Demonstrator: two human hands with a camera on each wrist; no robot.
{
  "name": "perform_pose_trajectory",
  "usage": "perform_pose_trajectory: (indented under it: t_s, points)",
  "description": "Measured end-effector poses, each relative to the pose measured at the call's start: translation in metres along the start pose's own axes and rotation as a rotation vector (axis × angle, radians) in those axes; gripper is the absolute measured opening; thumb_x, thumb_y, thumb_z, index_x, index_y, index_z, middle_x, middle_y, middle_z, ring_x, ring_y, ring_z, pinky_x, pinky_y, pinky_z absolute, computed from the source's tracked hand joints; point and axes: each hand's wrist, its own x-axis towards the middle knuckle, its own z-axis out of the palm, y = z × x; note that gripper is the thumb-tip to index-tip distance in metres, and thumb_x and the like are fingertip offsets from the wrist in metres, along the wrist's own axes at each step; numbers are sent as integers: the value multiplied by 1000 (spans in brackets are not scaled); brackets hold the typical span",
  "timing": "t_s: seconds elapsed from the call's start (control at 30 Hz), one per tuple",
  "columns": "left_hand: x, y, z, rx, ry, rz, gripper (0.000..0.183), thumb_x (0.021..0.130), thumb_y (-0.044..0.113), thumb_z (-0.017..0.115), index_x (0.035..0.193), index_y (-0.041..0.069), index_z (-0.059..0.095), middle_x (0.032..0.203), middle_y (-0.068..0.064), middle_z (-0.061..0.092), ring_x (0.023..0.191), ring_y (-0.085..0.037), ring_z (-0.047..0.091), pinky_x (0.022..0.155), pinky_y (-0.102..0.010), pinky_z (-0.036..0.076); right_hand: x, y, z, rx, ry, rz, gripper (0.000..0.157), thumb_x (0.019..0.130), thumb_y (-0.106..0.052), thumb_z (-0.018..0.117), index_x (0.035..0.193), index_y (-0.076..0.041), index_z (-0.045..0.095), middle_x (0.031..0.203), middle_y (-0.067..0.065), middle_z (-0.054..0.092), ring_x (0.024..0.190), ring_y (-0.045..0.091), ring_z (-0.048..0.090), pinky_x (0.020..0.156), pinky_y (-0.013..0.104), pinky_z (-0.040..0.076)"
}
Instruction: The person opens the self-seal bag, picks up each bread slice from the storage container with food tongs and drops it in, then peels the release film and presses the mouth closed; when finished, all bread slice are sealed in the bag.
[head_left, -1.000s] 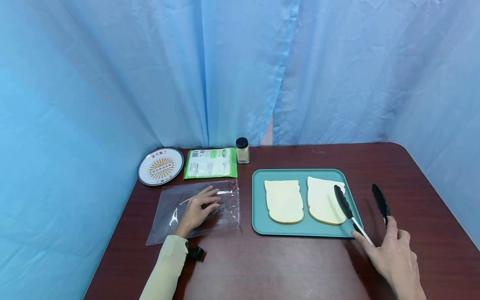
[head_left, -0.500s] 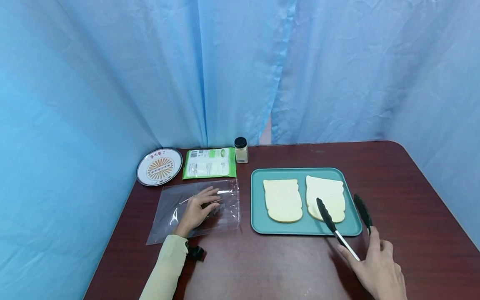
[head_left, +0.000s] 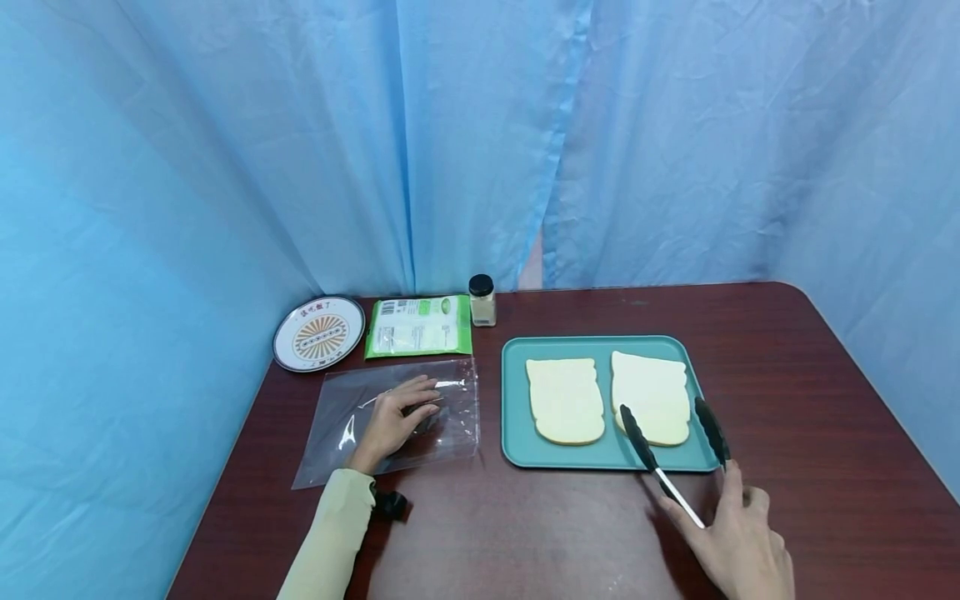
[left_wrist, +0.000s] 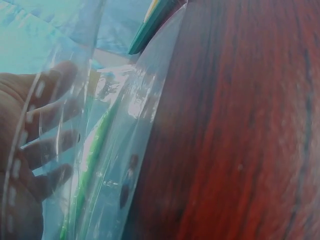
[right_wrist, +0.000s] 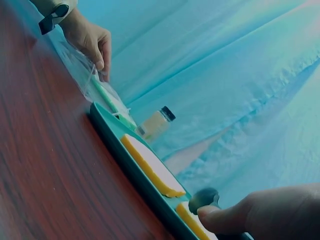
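The right bread slice (head_left: 651,396) lies flat, right of the picture's centre. The tongs (head_left: 638,439) have swung leftward over the past second: one black tip now shows over the slice's left edge, the other beyond its right side, near the tray's rim. The slice thus seems framed for a grip, though the tongs stand wide and whether they touch it I cannot tell. The right hand (head_left: 738,537), at lower right, holds the tongs. The left slice (head_left: 566,402) sits unmoved on the green tray (head_left: 516,400). Left of centre, the left hand (head_left: 393,421) stays on the clear bag (head_left: 337,425), fingers loosely spread. Behind, unchanged, are the plate (head_left: 320,333), green packet (head_left: 422,327) and jar (head_left: 482,302).
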Motion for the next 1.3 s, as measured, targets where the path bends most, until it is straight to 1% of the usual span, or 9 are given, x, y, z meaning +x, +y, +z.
perform_pose_trajectory:
  t_s: [0.1, 0.23, 0.5, 0.67, 0.77, 0.87, 1.0, 1.17, 1.3]
  points:
    - [0, 0, 0, -2, -4, -6, 24, 86, 7, 76, 109, 0, 77, 125, -18, 71, 128, -38, 61, 106, -55, 50, -2, -4, 2, 1, -5, 30, 132, 74, -87, 58, 156, 2, 5, 131, 44, 28, 70, 56, 58, 63, 65, 50]
    - [1, 1, 1, -9, -8, -14, 24, 87, 7, 75, 110, 0, 77, 125, -19, 71, 129, -39, 60, 106, -56, 49, -5, -9, 3, 7, -1, 31, 132, 75, -86, 57, 156, 3, 3, 130, 44, 28, 69, 54, 57, 60, 64, 50]
    - [0, 1, 0, -5, -6, -9, 25, 87, 7, 75, 110, 0, 77, 125, -18, 71, 129, -38, 60, 107, -55, 49, -13, -23, 6, 18, 43, 44, 127, 78, -77, 64, 156, 3, 5, 130, 44, 30, 69, 56, 58, 58, 64, 49]
    - [0, 1, -1, 7, -3, -2, 25, 87, 7, 75, 110, 0, 77, 126, -17, 71, 129, -37, 60, 106, -55, 49, -17, -28, 9, 27, 36, 53, 129, 78, -80, 61, 157, 4, 3, 131, 44, 30, 70, 58, 59, 56, 63, 49]
    - [-1, 1, -1, 13, -3, -3, 25, 87, 7, 75, 110, 0, 77, 126, -17, 71, 129, -37, 60, 106, -55, 50, -18, -30, 12, 25, 31, 61, 131, 78, -81, 61, 158, 4, 2, 130, 44, 31, 69, 56, 59, 55, 61, 49]
    - [-1, 1, -1, 15, -5, -3, 25, 87, 8, 75, 110, 1, 77, 126, -17, 71, 129, -37, 60, 106, -55, 50, -20, -33, 14, 20, 21, 87, 131, 77, -80, 64, 158, 4, 2, 129, 43, 32, 69, 55, 59, 57, 61, 49]
    - [-1, 0, 0, 19, -9, -6, 24, 87, 8, 75, 110, 1, 77, 126, -16, 71, 130, -36, 60, 106, -55, 49, -22, -37, 16, 23, 16, 114, 129, 77, -77, 66, 157, 4, 4, 125, 42, 33, 71, 56, 59, 60, 63, 50]
    - [-1, 1, 0, 24, -12, -13, 25, 87, 9, 75, 110, 2, 77, 127, -16, 71, 130, -35, 60, 106, -55, 49, -24, -39, 18, 38, 52, 94, 125, 79, -71, 69, 155, 6, 6, 119, 41, 35, 69, 56, 58, 55, 61, 49]
    - [-1, 2, 0, 31, -12, -18, 25, 87, 10, 75, 110, 2, 77, 127, -15, 71, 130, -35, 60, 106, -55, 49, -24, -41, 20, 42, 66, 78, 124, 80, -69, 69, 154, 8, 6, 115, 41, 35, 68, 57, 58, 55, 61, 48]
